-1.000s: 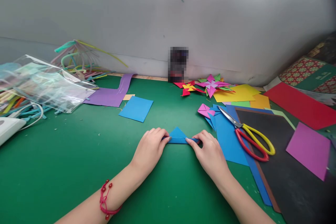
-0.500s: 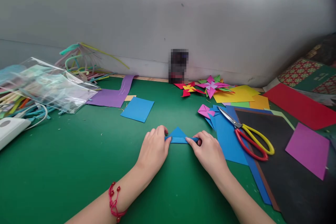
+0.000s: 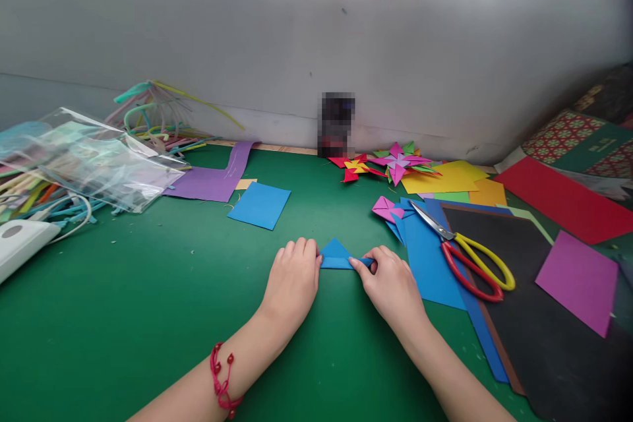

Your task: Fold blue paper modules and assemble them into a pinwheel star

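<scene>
A small blue folded paper triangle (image 3: 335, 254) lies on the green mat (image 3: 148, 297) in the middle. My left hand (image 3: 291, 280) curls its fingers onto the triangle's left end, a red bead bracelet (image 3: 222, 379) on that wrist. My right hand (image 3: 390, 283) pinches the triangle's right end with thumb and fingers. Both hands press the paper down against the mat.
Scissors (image 3: 465, 254) with red and yellow handles lie on blue and black sheets to the right. A blue square (image 3: 260, 205), purple sheet (image 3: 212, 178), folded paper pinwheels (image 3: 390, 163), a magenta square (image 3: 578, 280), red sheet (image 3: 564, 201), clear plastic bag (image 3: 84, 158) and straws (image 3: 153, 115) surround.
My left hand has slid a little to the right along the triangle, covering more of its left end. The right hand barely moved.
</scene>
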`<state>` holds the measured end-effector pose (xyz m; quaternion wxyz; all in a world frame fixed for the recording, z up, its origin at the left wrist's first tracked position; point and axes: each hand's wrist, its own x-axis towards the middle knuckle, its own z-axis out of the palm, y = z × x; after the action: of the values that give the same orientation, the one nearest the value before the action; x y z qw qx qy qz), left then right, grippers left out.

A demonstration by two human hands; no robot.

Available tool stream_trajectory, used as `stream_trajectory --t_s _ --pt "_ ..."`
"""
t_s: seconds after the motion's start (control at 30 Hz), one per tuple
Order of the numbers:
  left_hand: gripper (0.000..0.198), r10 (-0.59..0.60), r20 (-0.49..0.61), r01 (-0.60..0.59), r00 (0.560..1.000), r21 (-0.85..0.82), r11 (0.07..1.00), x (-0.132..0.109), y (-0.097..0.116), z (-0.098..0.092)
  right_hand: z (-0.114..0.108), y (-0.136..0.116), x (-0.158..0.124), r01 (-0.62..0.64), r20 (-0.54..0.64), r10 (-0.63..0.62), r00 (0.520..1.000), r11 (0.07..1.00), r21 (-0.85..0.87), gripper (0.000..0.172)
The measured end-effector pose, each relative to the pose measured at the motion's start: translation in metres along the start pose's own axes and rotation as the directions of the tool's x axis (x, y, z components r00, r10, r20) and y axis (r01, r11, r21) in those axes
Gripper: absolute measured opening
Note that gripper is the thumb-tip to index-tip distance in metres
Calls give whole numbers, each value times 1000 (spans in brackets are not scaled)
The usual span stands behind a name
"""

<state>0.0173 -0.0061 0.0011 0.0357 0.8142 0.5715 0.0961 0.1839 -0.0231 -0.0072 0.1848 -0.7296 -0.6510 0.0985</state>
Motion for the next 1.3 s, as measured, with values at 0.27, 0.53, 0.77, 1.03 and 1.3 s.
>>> stream_trajectory --t_s 0.27,0.53,0.77,1.03,1.3 --pt "25 0 -42 2 999 45 999 1 -1 0 0 0 0 41 -31 -42 999 999 -14 27" --pt "43 167 -130 -150 977 131 980 -31 25 6 3 2 0 50 -29 -51 998 999 -18 27" --pt "62 102 -35 -98 994 114 989 -45 39 16 3 3 0 65 -37 -66 997 998 -11 29" --pt "65 101 -23 -100 995 61 993 -39 35 14 3 3 0 62 -45 -63 997 998 -24 29" --pt "65 127 8 -127 992 64 990 -35 33 12 1 1 -7 67 -60 -71 996 996 -65 25"
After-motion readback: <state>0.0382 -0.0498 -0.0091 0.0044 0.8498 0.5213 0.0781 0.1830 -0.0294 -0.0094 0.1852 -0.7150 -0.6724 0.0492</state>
